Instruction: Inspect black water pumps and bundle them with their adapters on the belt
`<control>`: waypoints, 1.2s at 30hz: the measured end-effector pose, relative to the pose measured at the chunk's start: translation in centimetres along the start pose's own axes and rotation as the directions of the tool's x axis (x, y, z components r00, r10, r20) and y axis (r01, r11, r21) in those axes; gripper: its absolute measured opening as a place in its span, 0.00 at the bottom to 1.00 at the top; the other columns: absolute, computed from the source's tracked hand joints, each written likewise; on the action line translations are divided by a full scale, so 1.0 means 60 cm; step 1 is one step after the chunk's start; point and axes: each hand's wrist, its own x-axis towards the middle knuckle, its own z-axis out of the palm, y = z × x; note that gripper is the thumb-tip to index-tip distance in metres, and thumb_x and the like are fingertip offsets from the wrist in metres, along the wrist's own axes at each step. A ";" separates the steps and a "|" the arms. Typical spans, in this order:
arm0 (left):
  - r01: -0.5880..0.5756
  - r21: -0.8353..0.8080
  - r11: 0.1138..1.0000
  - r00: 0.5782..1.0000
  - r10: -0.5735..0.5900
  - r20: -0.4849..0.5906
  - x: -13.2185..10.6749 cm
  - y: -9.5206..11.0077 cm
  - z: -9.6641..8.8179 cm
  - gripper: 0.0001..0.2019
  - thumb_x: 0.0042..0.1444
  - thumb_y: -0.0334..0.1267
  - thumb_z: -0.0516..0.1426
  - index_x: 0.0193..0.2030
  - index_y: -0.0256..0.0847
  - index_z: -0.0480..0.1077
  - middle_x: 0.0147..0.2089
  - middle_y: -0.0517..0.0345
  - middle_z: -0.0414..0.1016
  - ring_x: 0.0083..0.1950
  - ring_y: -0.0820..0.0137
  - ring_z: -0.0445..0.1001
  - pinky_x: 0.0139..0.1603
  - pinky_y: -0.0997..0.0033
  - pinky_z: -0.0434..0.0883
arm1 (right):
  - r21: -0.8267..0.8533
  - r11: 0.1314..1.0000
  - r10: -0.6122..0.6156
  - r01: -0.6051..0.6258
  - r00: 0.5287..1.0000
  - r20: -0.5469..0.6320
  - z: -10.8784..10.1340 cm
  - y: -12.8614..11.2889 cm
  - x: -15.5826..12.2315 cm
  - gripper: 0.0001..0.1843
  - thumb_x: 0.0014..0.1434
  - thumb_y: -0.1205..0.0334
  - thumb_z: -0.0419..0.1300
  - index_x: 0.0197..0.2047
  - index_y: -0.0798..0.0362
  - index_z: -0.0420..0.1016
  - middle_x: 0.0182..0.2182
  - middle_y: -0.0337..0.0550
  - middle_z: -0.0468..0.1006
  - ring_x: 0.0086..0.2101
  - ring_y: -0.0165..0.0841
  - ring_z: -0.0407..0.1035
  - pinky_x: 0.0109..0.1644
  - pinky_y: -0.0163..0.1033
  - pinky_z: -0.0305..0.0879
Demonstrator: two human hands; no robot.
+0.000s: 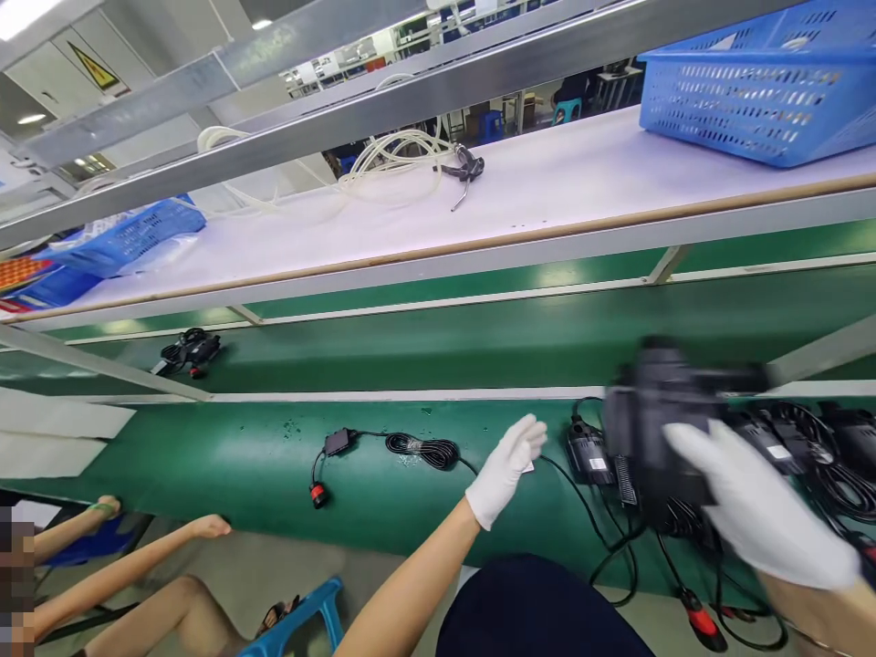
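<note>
First, a co-worker's hand [209, 526] shows near the green bench [205, 456]; next, plug [318, 495], box [338, 443] and coil [438, 453] lie on it. The gloved left hand [507, 461] extends flat, fingers straight, between coil and device [653, 429], the latter blurred, held above the bench by the right hand [753, 502], near black units [852, 438].

Free room on the green bench [205, 447] left of the black box [338, 443] — rightward, crowded black devices [589, 456].

Left grip [505, 471] white-gloved, fingers [526, 436] extended, forearm [419, 579] bare; right grip [759, 506] white-gloved, blurred, clasping.
</note>
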 end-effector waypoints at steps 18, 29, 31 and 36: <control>-0.097 -0.845 0.526 0.919 -0.278 -0.279 -0.046 0.110 0.021 0.30 0.62 0.63 0.57 0.60 0.42 0.76 0.63 0.49 0.76 0.68 0.54 0.70 0.69 0.56 0.67 | -0.345 0.897 -0.227 0.275 0.958 0.174 0.131 -0.007 -0.027 0.27 0.74 0.55 0.47 0.72 0.50 0.62 0.66 0.50 0.72 0.63 0.42 0.69 0.67 0.52 0.70; 0.132 -0.898 0.419 0.927 -0.373 -0.037 -0.047 0.099 0.025 0.33 0.56 0.65 0.60 0.54 0.36 0.79 0.50 0.44 0.82 0.57 0.53 0.78 0.60 0.55 0.73 | -0.353 0.381 -0.643 0.855 0.519 0.564 0.146 -0.072 -0.057 0.14 0.67 0.64 0.56 0.44 0.53 0.84 0.44 0.48 0.87 0.48 0.44 0.80 0.64 0.54 0.73; 0.127 -0.903 0.411 0.898 -0.435 -0.071 -0.047 0.096 0.023 0.34 0.55 0.66 0.59 0.53 0.36 0.78 0.49 0.44 0.82 0.54 0.52 0.78 0.57 0.53 0.74 | -0.252 0.502 -0.686 0.828 0.558 0.466 0.112 -0.043 -0.072 0.14 0.67 0.62 0.56 0.48 0.46 0.83 0.43 0.41 0.87 0.50 0.42 0.80 0.64 0.51 0.73; 0.090 -0.968 0.234 0.908 -0.418 -0.017 -0.048 0.111 -0.001 0.31 0.56 0.68 0.56 0.47 0.40 0.78 0.47 0.45 0.80 0.48 0.55 0.77 0.50 0.53 0.74 | -0.206 0.952 -0.226 0.228 0.974 0.034 0.092 0.009 -0.093 0.18 0.72 0.57 0.48 0.48 0.42 0.80 0.40 0.40 0.87 0.40 0.38 0.83 0.45 0.43 0.82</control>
